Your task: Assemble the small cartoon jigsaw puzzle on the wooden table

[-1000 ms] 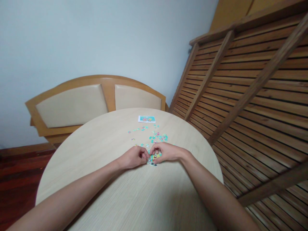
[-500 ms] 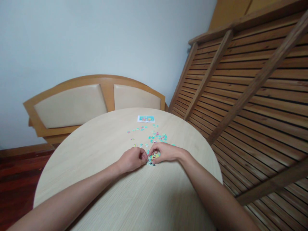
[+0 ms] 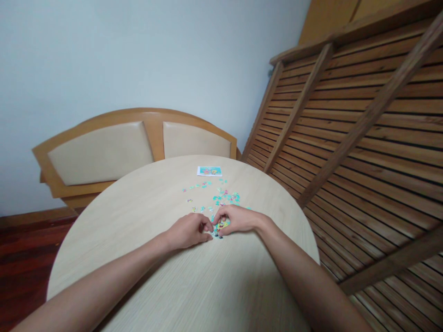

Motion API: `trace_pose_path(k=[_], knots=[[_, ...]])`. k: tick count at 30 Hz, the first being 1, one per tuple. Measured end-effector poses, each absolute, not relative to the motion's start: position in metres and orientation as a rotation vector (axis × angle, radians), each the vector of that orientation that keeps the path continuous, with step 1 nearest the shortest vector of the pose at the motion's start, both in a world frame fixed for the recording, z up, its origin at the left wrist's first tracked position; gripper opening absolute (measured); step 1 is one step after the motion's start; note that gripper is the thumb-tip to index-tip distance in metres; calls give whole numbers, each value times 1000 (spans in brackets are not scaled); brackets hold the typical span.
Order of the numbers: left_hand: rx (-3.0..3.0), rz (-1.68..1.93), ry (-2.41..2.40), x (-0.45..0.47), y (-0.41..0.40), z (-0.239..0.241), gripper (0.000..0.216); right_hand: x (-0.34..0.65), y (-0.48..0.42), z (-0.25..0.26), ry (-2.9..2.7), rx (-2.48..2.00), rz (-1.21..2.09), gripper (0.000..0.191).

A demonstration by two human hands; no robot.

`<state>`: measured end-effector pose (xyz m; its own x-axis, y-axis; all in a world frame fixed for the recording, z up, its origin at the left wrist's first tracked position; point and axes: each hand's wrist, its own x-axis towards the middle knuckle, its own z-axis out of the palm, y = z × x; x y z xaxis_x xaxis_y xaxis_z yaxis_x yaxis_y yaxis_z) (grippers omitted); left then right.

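Note:
A small, partly joined jigsaw puzzle point(image 3: 221, 227) with yellow, green and dark parts lies on the table between my hands. My right hand point(image 3: 238, 218) curves over it, thumb at its lower side and fingertips at its upper side, gripping it by the edges. From the left, my left hand point(image 3: 190, 229) has its thumb and forefinger on the puzzle's left edge, a small gap between their tips. Any single piece under these fingertips is too small to make out. Just beyond my hands are loose puzzle pieces point(image 3: 226, 198), mostly turquoise with some pink.
A picture card point(image 3: 209, 171) lies at the far side of the round wooden table point(image 3: 114, 240). More pieces point(image 3: 197, 186) are scattered left of the main heap. Behind the table stands a padded headboard point(image 3: 104, 152); a slatted wooden frame point(image 3: 346, 138) leans at the right.
My left thumb and forefinger have spread from a tight pinch to a wider hold at the puzzle's left edge. My right hand has stayed almost in place.

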<state>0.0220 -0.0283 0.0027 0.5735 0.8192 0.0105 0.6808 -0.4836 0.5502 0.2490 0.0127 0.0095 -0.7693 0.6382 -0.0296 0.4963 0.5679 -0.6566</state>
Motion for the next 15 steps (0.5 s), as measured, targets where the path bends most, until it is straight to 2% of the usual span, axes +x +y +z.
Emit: trace_pose_path(k=[15], knots=[[2376,413,1220,24,-31,1,22,249,12,11,-2585,-943,1007,33]])
